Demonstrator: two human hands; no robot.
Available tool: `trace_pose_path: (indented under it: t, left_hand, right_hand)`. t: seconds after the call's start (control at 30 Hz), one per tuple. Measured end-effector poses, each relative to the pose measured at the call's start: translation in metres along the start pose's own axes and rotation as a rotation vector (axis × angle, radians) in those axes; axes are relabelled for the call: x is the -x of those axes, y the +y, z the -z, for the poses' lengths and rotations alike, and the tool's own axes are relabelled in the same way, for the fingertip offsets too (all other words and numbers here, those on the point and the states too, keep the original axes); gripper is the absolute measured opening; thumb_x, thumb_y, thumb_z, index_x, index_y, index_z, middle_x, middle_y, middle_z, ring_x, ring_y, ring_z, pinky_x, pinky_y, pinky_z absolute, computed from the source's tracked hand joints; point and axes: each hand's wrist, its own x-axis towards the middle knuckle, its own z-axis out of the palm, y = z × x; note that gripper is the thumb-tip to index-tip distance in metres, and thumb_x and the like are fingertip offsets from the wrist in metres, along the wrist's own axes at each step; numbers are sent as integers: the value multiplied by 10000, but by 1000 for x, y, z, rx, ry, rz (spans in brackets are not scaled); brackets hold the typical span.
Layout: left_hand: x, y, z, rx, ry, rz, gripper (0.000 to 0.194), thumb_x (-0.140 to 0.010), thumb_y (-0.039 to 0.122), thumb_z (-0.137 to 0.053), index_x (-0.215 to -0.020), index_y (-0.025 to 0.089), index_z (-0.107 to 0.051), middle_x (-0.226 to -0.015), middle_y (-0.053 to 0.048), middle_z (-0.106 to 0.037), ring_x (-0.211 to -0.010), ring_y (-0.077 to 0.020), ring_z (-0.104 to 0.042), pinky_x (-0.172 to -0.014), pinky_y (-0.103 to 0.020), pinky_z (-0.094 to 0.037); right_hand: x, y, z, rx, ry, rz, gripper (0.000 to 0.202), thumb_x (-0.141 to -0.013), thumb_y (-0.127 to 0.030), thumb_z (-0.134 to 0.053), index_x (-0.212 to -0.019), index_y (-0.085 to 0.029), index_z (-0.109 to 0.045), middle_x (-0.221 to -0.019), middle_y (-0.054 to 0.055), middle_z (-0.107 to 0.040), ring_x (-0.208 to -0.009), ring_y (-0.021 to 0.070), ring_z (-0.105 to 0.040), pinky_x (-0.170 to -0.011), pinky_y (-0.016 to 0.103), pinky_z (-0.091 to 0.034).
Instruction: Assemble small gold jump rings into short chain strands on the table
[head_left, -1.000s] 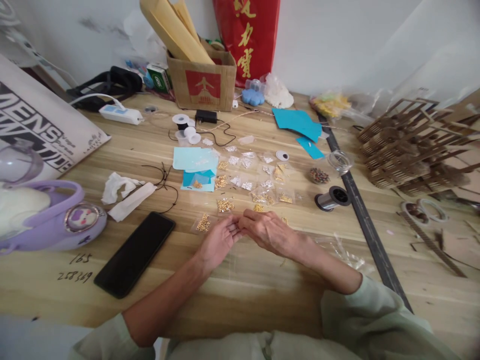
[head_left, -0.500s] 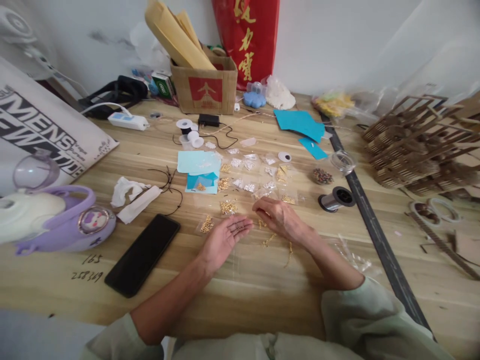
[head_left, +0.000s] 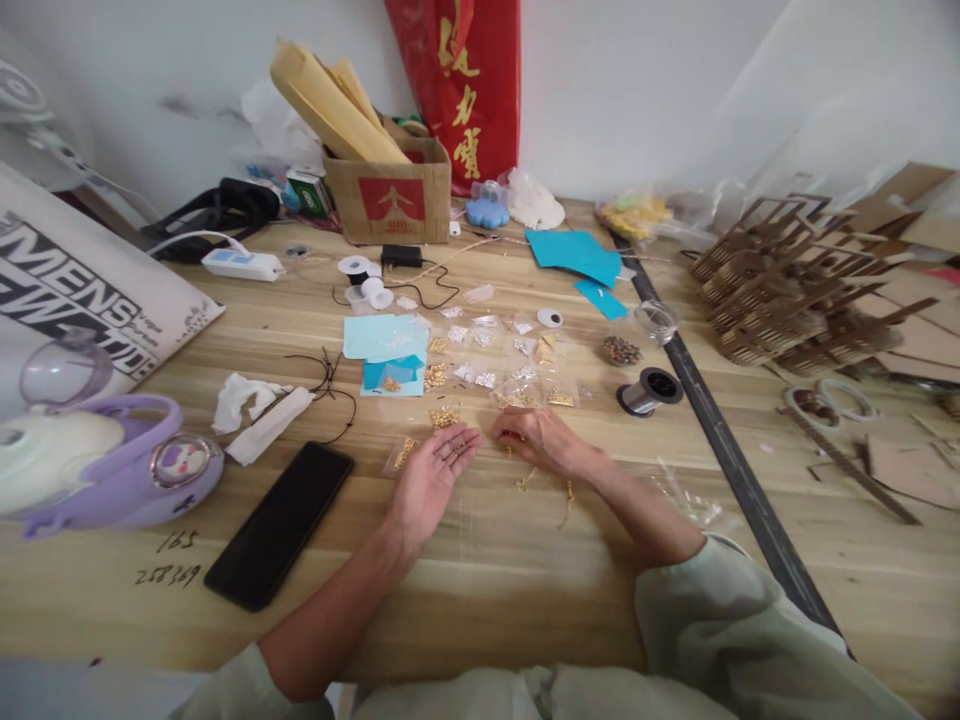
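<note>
Palm up, my left hand [head_left: 433, 477] is open, its fingers stretched out with a few tiny dark or metallic bits lying across them. My right hand [head_left: 541, 440] is palm down just to its right, fingertips pinched together. What they hold, if anything, is hidden. Short gold chains [head_left: 568, 500] lie on the wood under and beside my right hand. Small clear bags of gold findings [head_left: 445, 417] sit just beyond my left fingertips, and another gold bag [head_left: 403, 455] touches or nearly touches that hand. Farther back are bags of silver pieces [head_left: 484, 378].
A black phone [head_left: 279, 525] and purple bottle [head_left: 112, 465] stand to the left. Right of the bags are a wire spool [head_left: 649, 391] and a jar of beads [head_left: 622, 349]. Blue cards [head_left: 574, 256], a cardboard box [head_left: 390, 195] and stacked wooden baskets [head_left: 795, 285] lie farther out.
The head view has shifted slightly, so the table contents appear farther left and mostly a little lower. Both hands keep nearly the same pose, left palm up and right pinched.
</note>
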Motion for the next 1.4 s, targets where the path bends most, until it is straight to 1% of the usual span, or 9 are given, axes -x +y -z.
trace_pose_path:
  t: [0.2,0.53,0.73,0.87,0.93,1.03,1.13,1.23,1.4]
  left_hand:
    - [-4,1,4,2,-11,-34,276,-910,170,-420,-983,59,-662,-972,-153,-714,-993,-205,-665,-1003,-338,-461]
    - [-7,-1,6,-33,-21,-61,278,-906,169,-421,-903,51,-673,-976,-168,-711,-959,-213,-676,-988,-340,-466]
    - [-8,0,6,-19,-11,-66,282,-906,158,-414,-874,58,-676,-934,-150,-717,-931,-200,-681,-980,-336,-470]
    - [-9,2,5,-22,-3,-75,283,-910,149,-406,-862,63,-671,-896,-131,-721,-897,-184,-686,-976,-330,-474]
    - [-9,2,5,-32,-4,-81,285,-914,151,-402,-871,60,-669,-895,-135,-721,-887,-184,-688,-968,-329,-480]
    - [-10,3,5,-48,-13,-86,303,-927,150,-380,-891,51,-665,-912,-146,-719,-890,-184,-689,-957,-324,-486]
    - [-9,2,4,-70,-13,-75,325,-937,145,-358,-885,51,-664,-909,-143,-721,-889,-182,-690,-956,-320,-489]
    - [-8,0,3,-89,-9,-59,322,-939,149,-367,-875,55,-668,-899,-137,-725,-889,-186,-692,-956,-321,-491]
    - [-9,-1,3,-81,-8,-44,326,-939,151,-376,-857,57,-678,-906,-133,-727,-894,-189,-694,-923,-305,-511]
  right_hand:
    - [-2,-3,-7,-9,-46,49,124,-869,-117,-524,-860,-173,-635,-830,18,-631,-745,108,-537,-622,204,-297]
    - [-3,10,-3,-41,78,20,139,-849,-80,-516,-838,-160,-630,-840,25,-637,-716,111,-537,-604,208,-296]
    - [17,-18,-17,199,142,34,153,-901,-122,-479,-897,-159,-627,-885,65,-614,-784,156,-539,-642,243,-364]
    - [34,-42,-44,379,257,137,158,-903,-131,-475,-946,-142,-626,-971,111,-611,-978,238,-508,-871,392,-413]
    - [41,-46,-56,396,376,89,204,-909,-194,-502,-1067,-119,-607,-1093,141,-595,-1119,274,-457,-994,469,-355]
    - [46,-47,-64,383,439,17,347,-897,-307,-544,-1174,-99,-562,-1171,160,-571,-1205,298,-410,-1052,504,-315]
    - [47,-43,-66,404,444,15,322,-907,-296,-524,-1168,-110,-562,-1149,146,-579,-1189,287,-428,-1053,499,-327]
    - [42,-39,-65,494,434,41,211,-895,-148,-506,-1082,-120,-598,-1064,119,-600,-1100,261,-477,-1052,484,-329]
    - [26,-34,-55,596,317,65,139,-868,-71,-497,-877,-140,-617,-850,86,-591,-912,230,-511,-1028,470,-336]
